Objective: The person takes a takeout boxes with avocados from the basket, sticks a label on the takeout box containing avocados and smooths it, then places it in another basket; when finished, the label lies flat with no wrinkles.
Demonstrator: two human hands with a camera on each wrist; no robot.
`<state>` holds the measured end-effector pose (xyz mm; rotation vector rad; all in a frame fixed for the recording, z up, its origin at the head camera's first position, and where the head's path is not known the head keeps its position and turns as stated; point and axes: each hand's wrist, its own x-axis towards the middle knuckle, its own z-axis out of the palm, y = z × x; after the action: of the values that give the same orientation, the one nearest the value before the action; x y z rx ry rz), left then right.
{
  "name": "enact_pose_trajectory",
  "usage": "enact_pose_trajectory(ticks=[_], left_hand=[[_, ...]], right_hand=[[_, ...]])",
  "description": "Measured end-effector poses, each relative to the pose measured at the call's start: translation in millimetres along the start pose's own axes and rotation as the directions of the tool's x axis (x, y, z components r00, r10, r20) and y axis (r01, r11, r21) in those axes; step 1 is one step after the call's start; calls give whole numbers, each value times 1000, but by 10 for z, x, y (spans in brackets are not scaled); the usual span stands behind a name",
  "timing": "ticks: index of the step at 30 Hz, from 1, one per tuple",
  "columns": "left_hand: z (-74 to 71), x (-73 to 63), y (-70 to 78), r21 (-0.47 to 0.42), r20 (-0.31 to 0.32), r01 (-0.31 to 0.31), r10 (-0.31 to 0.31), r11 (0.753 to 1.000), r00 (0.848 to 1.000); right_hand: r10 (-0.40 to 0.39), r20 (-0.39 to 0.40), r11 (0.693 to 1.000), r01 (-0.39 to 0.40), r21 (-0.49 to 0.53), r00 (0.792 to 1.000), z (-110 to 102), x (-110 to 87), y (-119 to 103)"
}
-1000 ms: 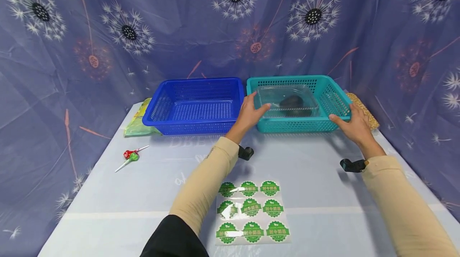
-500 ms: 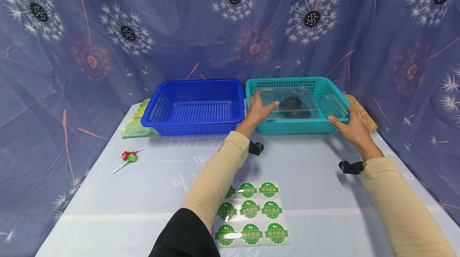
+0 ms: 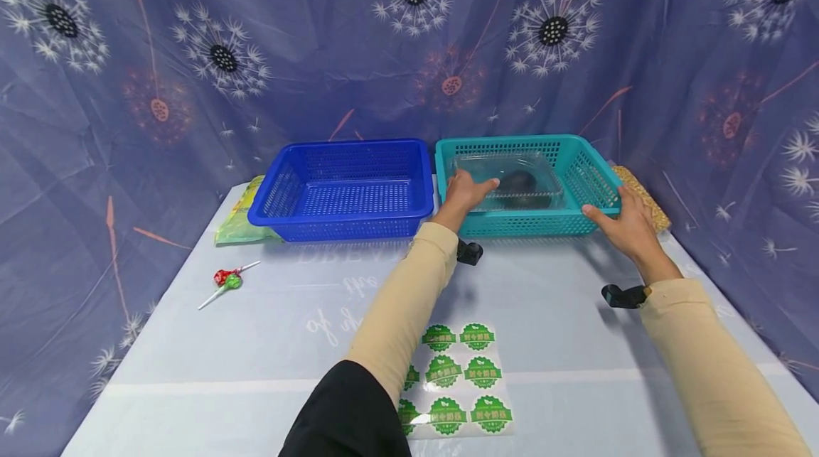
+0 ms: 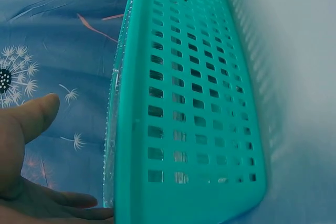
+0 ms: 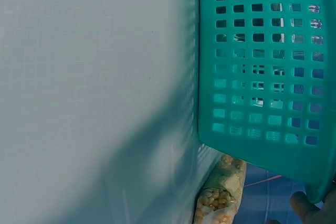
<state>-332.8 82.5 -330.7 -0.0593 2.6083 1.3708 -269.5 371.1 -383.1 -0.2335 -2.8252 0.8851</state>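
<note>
A clear plastic container point(image 3: 489, 165) with a dark rounded thing point(image 3: 517, 183) showing through it lies in the teal basket point(image 3: 531, 224). My left hand point(image 3: 466, 194) is over the basket's left side, by the container's left end. Its thumb is spread wide from the fingers, and in the left wrist view the fingers point(image 4: 68, 200) reach the basket's rim. My right hand point(image 3: 628, 226) holds the basket's right front corner, thumb in front and fingers at the right side. Only part of the right thumb point(image 5: 304, 205) shows in the right wrist view.
A blue basket point(image 3: 339, 220) stands left of the teal one, beside a yellow-green packet point(image 3: 243, 226). Red point(image 3: 222, 277) and green point(image 3: 232, 281) lollipops lie at the left. A sheet of green stickers point(image 3: 457, 382) is nearest. A bag of yellowish kernels point(image 5: 223, 192) lies right.
My left hand has moved right, further over the container's left end. My right hand stays at the basket's corner. The left sleeve now covers more of the sticker sheet.
</note>
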Motion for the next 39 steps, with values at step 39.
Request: enact_pose_trajectory(ticks=[39], left_hand=[[95,138,74,160,9,77,-80,984,997]], right_hand=[[12,-32,1000,-12,3,999,34,47,30]])
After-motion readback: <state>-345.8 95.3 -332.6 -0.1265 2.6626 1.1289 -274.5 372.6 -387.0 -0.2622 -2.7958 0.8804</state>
